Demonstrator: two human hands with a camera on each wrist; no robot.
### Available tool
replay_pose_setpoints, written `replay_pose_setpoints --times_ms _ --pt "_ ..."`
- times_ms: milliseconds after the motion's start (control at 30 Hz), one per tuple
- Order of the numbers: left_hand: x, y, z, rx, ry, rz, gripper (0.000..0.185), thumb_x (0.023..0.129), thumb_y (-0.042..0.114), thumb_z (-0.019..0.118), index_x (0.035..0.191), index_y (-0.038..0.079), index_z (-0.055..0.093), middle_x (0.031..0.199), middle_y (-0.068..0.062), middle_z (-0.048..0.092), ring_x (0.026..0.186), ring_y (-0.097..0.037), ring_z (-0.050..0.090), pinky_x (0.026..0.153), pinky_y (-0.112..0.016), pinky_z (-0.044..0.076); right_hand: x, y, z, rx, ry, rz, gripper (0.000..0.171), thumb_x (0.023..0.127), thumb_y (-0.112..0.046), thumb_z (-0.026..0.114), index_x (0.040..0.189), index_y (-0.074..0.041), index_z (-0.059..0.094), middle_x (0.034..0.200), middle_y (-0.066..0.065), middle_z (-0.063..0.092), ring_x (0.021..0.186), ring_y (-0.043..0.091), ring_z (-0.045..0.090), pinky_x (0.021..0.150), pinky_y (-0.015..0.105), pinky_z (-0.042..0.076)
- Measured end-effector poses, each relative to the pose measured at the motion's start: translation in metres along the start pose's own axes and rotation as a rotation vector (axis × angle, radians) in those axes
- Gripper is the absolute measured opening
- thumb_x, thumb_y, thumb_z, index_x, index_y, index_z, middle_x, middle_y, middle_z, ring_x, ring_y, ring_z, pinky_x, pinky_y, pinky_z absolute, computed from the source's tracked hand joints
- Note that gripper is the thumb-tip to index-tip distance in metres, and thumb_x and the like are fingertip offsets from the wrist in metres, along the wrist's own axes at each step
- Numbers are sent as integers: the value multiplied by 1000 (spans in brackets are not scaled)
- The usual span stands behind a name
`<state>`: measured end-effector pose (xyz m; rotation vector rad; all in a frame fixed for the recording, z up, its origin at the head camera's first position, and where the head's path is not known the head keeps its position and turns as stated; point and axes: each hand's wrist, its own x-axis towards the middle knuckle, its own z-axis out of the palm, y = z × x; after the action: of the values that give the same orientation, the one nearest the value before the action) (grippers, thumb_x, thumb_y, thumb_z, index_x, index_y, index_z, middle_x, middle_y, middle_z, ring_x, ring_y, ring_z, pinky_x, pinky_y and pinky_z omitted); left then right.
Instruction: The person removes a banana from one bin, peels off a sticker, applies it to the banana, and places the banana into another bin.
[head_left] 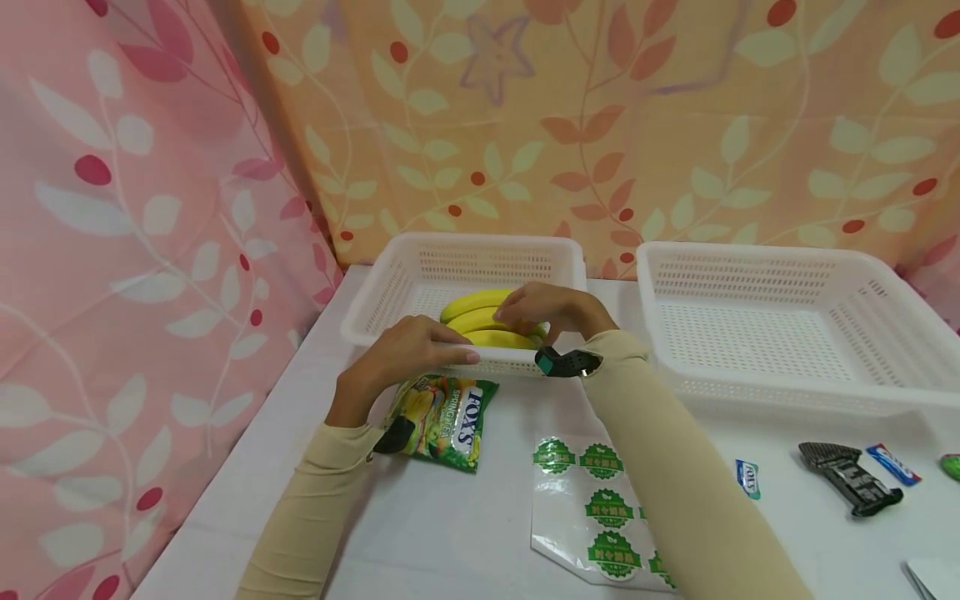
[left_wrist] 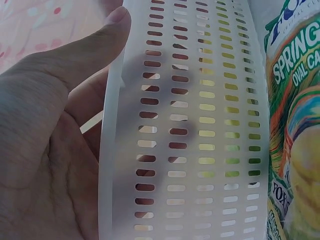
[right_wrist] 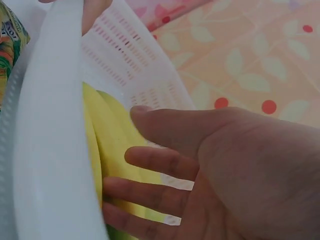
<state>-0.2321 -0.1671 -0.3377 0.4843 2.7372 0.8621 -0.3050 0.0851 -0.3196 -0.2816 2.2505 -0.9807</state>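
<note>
A sheet of green round stickers (head_left: 600,508) lay nearest the camera on the white tabletop (head_left: 465,533), between the two beige-sleeved forearms. Just beyond it a green Fox's candy bag (head_left: 442,421) lay flat, touching the front wall of the left basket (head_left: 390,287).

The left hand (head_left: 401,358) gripped that basket's front rim: in the left wrist view the thumb (left_wrist: 85,50) lay against the outer face of the slotted wall, and finger shadows showed through the slots from inside. The hand held the rim only.

The right hand (head_left: 543,308) reached over the same rim into the basket. Its fingers (right_wrist: 160,165) were nearly straight and spread, resting on the bunch of bananas (head_left: 487,321), which lay on the basket floor close against the front wall. No curl round the fruit was visible, so the hand was open on it, not holding it.

The right basket (head_left: 757,275) stood apart, beside the first. A black clip-like tool (head_left: 847,479) and small wrapped sweets (head_left: 747,479) lay on the tabletop in front of it.

Judgement: to handle the bananas well, the left hand should hold the light basket steady, and the right fingers should get under the bunch, since it sits tight to the wall.
</note>
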Motion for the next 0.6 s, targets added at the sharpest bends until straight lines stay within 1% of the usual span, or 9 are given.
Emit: replay_pose_setpoints --times_ms 133,300,467,600 --pt "1 -1 0 6 2 4 57 88 67 75 127 25 80 104 7 76 103 -21 61 87 -39 51 2 -1 3 -33 -8 25 51 103 -36 66 148 -13 61 143 11 61 133 35 54 104 64 52" --pt "2 -1 1 13 -3 5 58 88 67 75 128 25 80 104 7 76 104 -22 60 88 -39 51 1 -2 7 -47 -7 47 53 102 -31 70 148 -8 60 147 12 58 134 35 54 104 63 52" --pt "2 -1 0 8 -1 -9 58 87 67 76 128 26 80 104 7 75 103 -22 60 87 -39 50 -1 -2 10 -29 11 64 55 97 -21 77 148 -6 61 146 14 55 129 36 56 104 56 55" --pt "1 0 0 0 4 -14 57 87 67 76 126 26 80 103 6 76 102 -22 60 86 -39 50 -2 -2 10 -53 26 58 52 95 -16 79 145 -11 64 144 13 55 123 35 60 100 50 59"
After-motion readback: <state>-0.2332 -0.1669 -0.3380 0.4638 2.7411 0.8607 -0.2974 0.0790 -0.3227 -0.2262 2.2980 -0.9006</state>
